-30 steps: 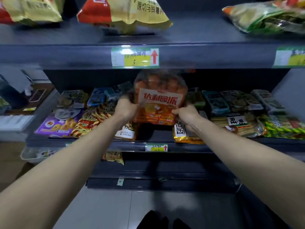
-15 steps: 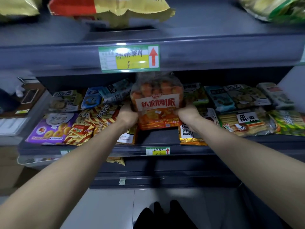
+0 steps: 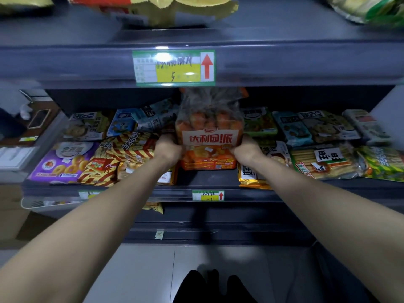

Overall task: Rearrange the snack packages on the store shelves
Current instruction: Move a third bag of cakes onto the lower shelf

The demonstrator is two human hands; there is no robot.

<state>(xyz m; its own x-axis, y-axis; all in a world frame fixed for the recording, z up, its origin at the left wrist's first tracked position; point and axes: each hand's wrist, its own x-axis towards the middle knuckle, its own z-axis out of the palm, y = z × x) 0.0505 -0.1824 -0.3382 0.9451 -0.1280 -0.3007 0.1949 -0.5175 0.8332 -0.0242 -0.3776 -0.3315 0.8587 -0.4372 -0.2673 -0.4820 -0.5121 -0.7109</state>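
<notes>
A large orange bag of snack pies point(image 3: 209, 136) with a red-and-white label stands upright in the middle of the second shelf point(image 3: 207, 180). My left hand point(image 3: 168, 149) grips its left side and my right hand point(image 3: 246, 149) grips its right side. The clear top of the bag reaches up behind the upper shelf's edge. A bare strip of shelf shows in front of the bag's base.
Red-and-yellow striped bags point(image 3: 122, 158) and a purple ring-snack bag point(image 3: 63, 162) lie left of the pie bag. A gold bag point(image 3: 253, 173), a stick-biscuit pack point(image 3: 323, 160) and a green bag point(image 3: 382, 162) lie to its right. Cookie packs line the back. Chip bags point(image 3: 166, 9) sit on the upper shelf.
The pie bag has gone a little lower and deeper into the shelf, both hands still on its sides. The camera has come closer and tilted down.
</notes>
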